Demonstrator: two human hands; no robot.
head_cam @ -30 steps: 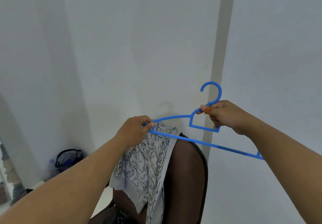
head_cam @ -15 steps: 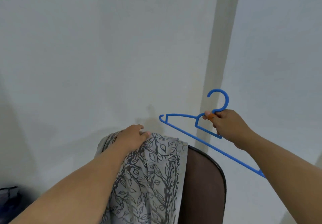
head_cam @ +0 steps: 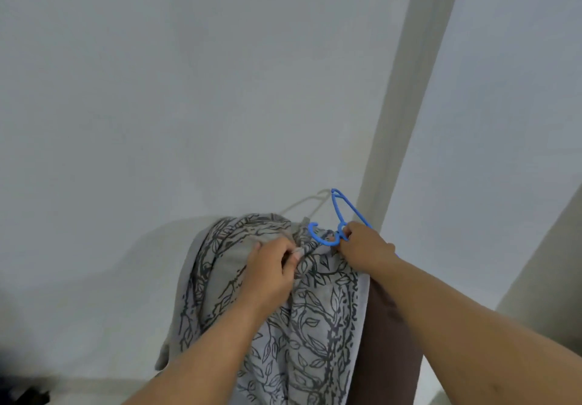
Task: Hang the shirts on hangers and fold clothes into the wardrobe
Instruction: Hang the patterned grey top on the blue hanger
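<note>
A grey shirt with a dark leaf print (head_cam: 308, 319) hangs draped over the back of a brown chair (head_cam: 387, 341). My left hand (head_cam: 271, 272) pinches the shirt's fabric near its top edge. My right hand (head_cam: 362, 250) grips the neck of a blue plastic hanger (head_cam: 341, 215), just right of the left hand. The hanger is turned so its hook curls left over the shirt's top and one arm points up and away toward the wall. Its other arm is hidden behind my right hand and forearm.
A pale wall fills the view behind the chair, with a lighter vertical strip (head_cam: 406, 96) running up to the right of the hanger. A dark object (head_cam: 22, 395) shows at the bottom left corner.
My right hand has swung the hanger down and turned it, bringing its hook to the shirt's top. My left hand went from resting flat on the shirt to pinching the fabric. The view tilted up.
</note>
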